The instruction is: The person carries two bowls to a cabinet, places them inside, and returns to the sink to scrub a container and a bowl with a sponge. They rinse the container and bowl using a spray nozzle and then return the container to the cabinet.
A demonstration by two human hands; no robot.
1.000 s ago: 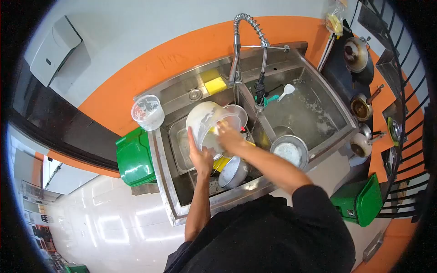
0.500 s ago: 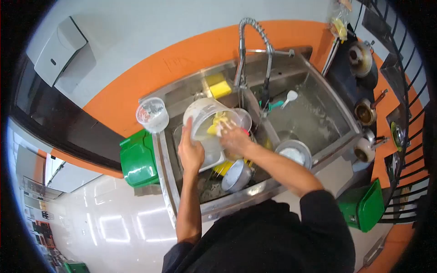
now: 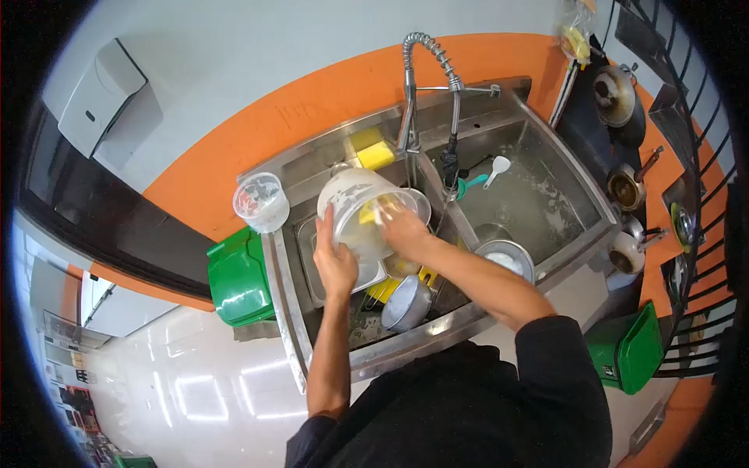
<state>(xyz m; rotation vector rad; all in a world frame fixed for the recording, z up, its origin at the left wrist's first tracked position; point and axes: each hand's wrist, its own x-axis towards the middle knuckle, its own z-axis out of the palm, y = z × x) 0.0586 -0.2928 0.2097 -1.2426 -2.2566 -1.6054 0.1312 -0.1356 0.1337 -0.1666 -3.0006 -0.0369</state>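
A clear plastic tub (image 3: 341,195), tilted with its mouth toward the lower right, is held above the left sink basin. My left hand (image 3: 335,265) grips its left side, thumb toward the rim. Inside the mouth, my right hand (image 3: 402,228) presses a yellow sponge (image 3: 368,210) against the wall, with some white suds on the fingers. Below the tub are a metal bowl (image 3: 406,303), a rectangular metal pan (image 3: 370,274) and something yellow (image 3: 384,289), partly hidden.
A second clear tub (image 3: 261,203) stands on the sink's left edge. A yellow sponge block (image 3: 376,155) lies by the spring faucet (image 3: 411,93). The right basin (image 3: 538,195) holds water, a white scoop (image 3: 498,167) and a bowl (image 3: 507,257). Green bins (image 3: 240,277) flank the sink.
The tub has turned a little, its mouth now facing more to the lower right. My right hand and the sponge have moved slightly up and right inside it.
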